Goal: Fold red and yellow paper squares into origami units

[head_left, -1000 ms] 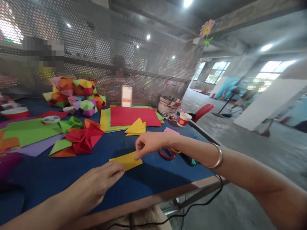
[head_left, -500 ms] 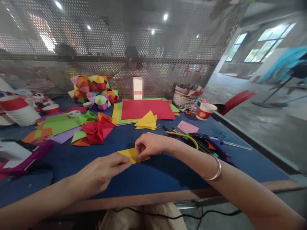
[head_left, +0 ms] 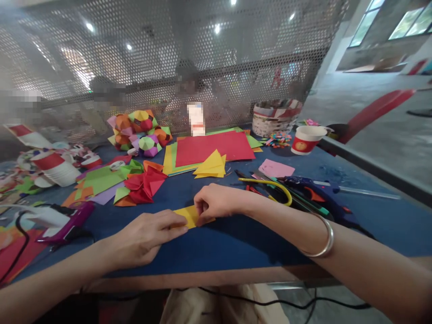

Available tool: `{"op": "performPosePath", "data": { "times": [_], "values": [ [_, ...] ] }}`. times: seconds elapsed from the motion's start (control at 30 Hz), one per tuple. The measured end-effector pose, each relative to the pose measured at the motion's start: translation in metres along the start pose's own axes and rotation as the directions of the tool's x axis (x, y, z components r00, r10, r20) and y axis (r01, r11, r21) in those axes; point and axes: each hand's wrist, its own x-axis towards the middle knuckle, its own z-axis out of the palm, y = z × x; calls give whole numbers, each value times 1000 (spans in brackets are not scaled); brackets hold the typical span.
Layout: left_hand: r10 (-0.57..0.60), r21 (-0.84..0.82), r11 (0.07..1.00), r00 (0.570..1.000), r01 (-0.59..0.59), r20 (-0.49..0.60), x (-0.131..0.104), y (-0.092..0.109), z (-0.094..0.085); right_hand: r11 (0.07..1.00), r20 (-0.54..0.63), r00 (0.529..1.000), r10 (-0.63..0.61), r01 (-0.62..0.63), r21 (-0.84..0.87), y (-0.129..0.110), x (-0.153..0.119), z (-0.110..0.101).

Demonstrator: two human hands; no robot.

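Note:
A small folded piece of yellow paper (head_left: 191,217) lies on the blue tabletop between my hands. My left hand (head_left: 143,236) holds down its left end, thumb and fingers pressed together over it. With curled fingers, my right hand (head_left: 218,202) pinches the right part of the paper, hiding some of that side. Just beyond my hands rest several folded yellow paper pieces (head_left: 212,165), their points fanned out. They overlap the front of a stack topped with a red sheet (head_left: 214,147).
Folded red paper (head_left: 145,185) and colourful paper balls (head_left: 141,130) lie to the left, near stacked cups (head_left: 60,168). At right are a blue glue gun (head_left: 315,191), yellow-handled scissors (head_left: 283,186), a pink sheet (head_left: 276,168), a paper cup (head_left: 307,139) and a basket (head_left: 275,119).
The view has shifted and tilted a little, so more of the table's left side shows. Both hands stay on the yellow paper, with hardly any change in their grip.

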Motion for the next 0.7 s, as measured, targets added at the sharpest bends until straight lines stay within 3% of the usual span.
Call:
{"op": "performPosePath", "data": {
  "times": [0.3,0.7],
  "values": [
    [-17,-67,998,1000,19,26,-18,1,-14,1000,6,1000,-22,22,16,2,-2,-1],
    [12,18,1000,1000,-13,26,-26,7,-26,1000,-1,1000,-21,21,18,2,-2,-1]
  ]
}}
